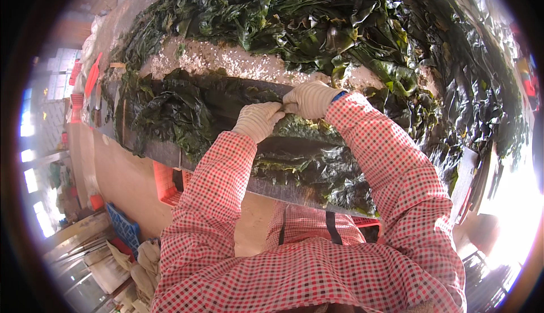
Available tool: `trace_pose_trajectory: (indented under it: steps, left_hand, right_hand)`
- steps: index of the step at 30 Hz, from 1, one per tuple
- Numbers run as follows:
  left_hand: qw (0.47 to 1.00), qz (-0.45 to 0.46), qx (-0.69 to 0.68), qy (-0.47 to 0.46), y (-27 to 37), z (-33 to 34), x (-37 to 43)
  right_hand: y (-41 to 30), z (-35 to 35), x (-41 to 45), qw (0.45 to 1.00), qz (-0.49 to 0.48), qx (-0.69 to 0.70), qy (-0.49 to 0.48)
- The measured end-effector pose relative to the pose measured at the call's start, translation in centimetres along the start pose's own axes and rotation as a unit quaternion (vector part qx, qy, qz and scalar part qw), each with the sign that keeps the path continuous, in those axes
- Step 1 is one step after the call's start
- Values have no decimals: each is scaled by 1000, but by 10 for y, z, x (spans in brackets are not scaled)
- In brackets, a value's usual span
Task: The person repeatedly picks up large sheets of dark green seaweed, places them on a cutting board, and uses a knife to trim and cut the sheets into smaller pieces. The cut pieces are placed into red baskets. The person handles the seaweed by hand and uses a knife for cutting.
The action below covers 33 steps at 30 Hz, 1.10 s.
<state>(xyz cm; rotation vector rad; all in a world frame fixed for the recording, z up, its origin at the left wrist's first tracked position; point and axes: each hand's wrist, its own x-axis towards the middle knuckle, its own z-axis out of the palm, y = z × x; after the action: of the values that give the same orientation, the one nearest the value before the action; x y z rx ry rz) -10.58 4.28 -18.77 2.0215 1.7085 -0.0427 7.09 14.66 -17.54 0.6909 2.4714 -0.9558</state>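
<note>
My left hand, in a ribbed cream glove, is closed at the fingertips on a piece of dark green seaweed over the work table. Against it, at the middle of the view, my right hand wears a like glove and pinches the same seaweed, its fingertips touching those of the left. Wet seaweed fronds lie flat below my hands, and a bunched heap of seaweed is to the left. What exactly lies between my fingertips is mostly hidden.
A large seaweed pile covers the far side and right of the table, behind a strip of white grains. A red plastic crate stands under the near edge. A blue plastic crate and cream sacks lie at lower left.
</note>
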Motion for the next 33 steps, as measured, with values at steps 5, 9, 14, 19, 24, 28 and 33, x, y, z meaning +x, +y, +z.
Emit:
trace_pose_trajectory:
  steps: [5,9,14,19,24,28,33]
  left_hand:
    - [972,-70,-196,106,-20,35,-5]
    - [822,-119,-491,262,-34,79,3]
    - [816,-138,-540,151,-55,88,4]
    - [808,-133,-558,138,-44,68,2]
    - [965,31,-251,76,-14,53,1]
    - [977,-9,-214,-3,-10,54,10]
    - [972,35,-230,41,-20,73,9]
  right_hand:
    - [8,31,4,946,-40,293,131]
    - [18,66,5,885,-28,339,319]
    - [42,87,-13,883,-19,381,275]
    - [56,80,-38,878,94,355,307]
    - [41,60,-37,913,33,254,318]
    - [36,45,-30,902,52,264,338]
    - [67,38,-62,816,183,405,370]
